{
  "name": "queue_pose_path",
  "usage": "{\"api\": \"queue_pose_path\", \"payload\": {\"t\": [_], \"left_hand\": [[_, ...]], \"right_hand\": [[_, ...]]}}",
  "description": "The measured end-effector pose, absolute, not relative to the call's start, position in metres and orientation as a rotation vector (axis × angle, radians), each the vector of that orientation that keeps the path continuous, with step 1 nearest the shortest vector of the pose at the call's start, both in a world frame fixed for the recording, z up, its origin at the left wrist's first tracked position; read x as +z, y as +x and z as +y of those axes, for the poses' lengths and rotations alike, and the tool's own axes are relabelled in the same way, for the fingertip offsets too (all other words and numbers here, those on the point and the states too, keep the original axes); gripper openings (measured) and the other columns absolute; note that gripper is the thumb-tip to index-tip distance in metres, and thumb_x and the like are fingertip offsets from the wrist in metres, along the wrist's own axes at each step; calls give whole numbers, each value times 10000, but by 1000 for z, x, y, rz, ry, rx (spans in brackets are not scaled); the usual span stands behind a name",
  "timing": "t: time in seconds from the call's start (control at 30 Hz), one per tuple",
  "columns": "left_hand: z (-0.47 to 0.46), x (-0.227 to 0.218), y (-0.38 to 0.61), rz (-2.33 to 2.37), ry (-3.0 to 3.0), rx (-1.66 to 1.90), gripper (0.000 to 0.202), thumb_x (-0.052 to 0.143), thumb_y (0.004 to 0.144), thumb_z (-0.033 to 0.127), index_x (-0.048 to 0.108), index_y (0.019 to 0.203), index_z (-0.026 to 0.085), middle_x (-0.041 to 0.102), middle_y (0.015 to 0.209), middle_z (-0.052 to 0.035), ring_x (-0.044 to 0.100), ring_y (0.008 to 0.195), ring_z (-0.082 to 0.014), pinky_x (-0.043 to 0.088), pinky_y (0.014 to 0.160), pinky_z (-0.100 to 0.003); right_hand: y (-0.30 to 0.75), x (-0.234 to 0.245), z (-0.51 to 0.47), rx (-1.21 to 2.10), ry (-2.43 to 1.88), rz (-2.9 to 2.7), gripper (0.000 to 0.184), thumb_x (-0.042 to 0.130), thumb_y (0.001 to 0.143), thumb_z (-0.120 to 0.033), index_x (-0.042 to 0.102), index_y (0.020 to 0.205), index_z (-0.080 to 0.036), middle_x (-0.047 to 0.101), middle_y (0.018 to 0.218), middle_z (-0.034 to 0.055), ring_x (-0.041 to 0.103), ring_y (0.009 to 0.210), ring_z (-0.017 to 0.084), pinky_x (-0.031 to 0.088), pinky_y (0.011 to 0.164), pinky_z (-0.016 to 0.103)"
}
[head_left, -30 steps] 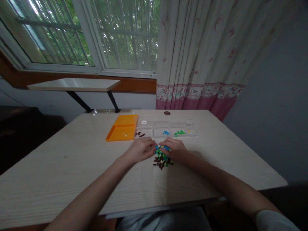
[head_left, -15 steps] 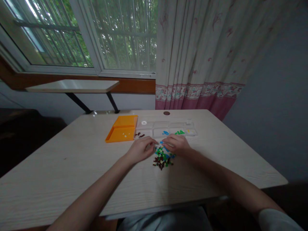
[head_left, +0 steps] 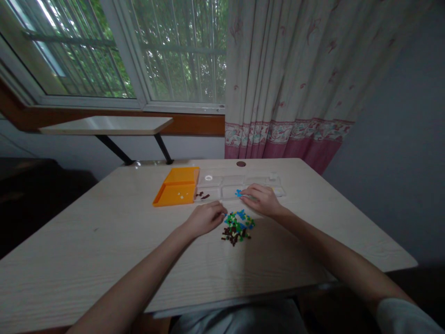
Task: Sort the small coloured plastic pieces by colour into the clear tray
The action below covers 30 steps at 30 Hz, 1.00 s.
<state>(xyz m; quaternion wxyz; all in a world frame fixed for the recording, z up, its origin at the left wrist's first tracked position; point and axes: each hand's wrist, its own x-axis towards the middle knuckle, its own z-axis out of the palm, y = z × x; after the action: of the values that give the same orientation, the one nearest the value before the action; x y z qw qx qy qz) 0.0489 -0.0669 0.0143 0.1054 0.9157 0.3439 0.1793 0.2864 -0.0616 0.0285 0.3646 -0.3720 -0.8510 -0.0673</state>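
A pile of small building bricks (head_left: 238, 227) in green, blue, brown and pale yellow lies on the table between my hands. At its left edge my left hand (head_left: 207, 218) rests with fingers drawn together; whatever they hold is too small to make out. My right hand (head_left: 262, 199) reaches over the front row of a clear compartment tray (head_left: 232, 179). Its closed fingertips are at the blue bricks (head_left: 238, 193) in a front compartment, with a blue brick seemingly pinched there. That hand hides the green bricks' place in the tray.
Joined to the clear tray's left stands an orange tray (head_left: 180, 175) with a few white bits in it. Brown bricks (head_left: 202, 195) lie in the front left clear compartment. A dark round disc (head_left: 241, 163) is at the table's back edge, and a raised shelf (head_left: 114, 124) stands back left.
My right hand has moved forward from the pile to the clear tray, carrying a blue brick. My left hand has shifted slightly back and stays beside the pile.
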Motion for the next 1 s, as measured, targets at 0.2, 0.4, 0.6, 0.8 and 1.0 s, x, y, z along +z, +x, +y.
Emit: {"api": "queue_pose_path", "payload": {"t": [0.2, 0.4, 0.6, 0.8, 1.0], "left_hand": [[-64, 11, 48, 1024, 2710, 499, 197, 439, 825, 203, 609, 924, 203, 612, 878, -32, 575, 827, -139, 431, 732, -220], [-62, 10, 47, 1049, 2732, 480, 207, 430, 829, 202, 617, 919, 204, 608, 860, -32, 575, 801, -136, 431, 712, -216], [-63, 11, 47, 1058, 2705, 507, 205, 437, 830, 209, 625, 913, 207, 614, 863, -30, 575, 817, -143, 428, 723, -224], [-64, 11, 47, 1063, 2657, 549, 185, 440, 843, 232, 616, 876, 188, 607, 836, -38, 568, 799, -142, 426, 711, -225], [-67, 16, 48, 976, 2613, 666, 168, 462, 850, 277, 595, 863, 176, 591, 823, -34, 550, 766, -133, 418, 696, -226]], "right_hand": [[282, 27, -43, -116, -1193, -2254, 202, 498, 844, -324, 644, 925, -209, 630, 874, 28, 580, 762, 126, 416, 677, 222], [281, 21, -32, -105, -1357, -2271, 198, 503, 837, -303, 648, 939, -214, 628, 865, 28, 583, 754, 132, 414, 680, 234], [277, 16, -49, -87, -1316, -2309, 179, 485, 840, -260, 645, 907, -219, 638, 862, 25, 592, 766, 126, 421, 671, 217], [264, 4, -69, -57, -1160, -2403, 140, 514, 821, -259, 646, 835, -214, 643, 799, 15, 586, 694, 110, 410, 606, 198], [254, -3, -83, -12, -1080, -2405, 127, 545, 809, -290, 641, 856, -223, 645, 795, 7, 586, 700, 100, 409, 627, 183]]}}
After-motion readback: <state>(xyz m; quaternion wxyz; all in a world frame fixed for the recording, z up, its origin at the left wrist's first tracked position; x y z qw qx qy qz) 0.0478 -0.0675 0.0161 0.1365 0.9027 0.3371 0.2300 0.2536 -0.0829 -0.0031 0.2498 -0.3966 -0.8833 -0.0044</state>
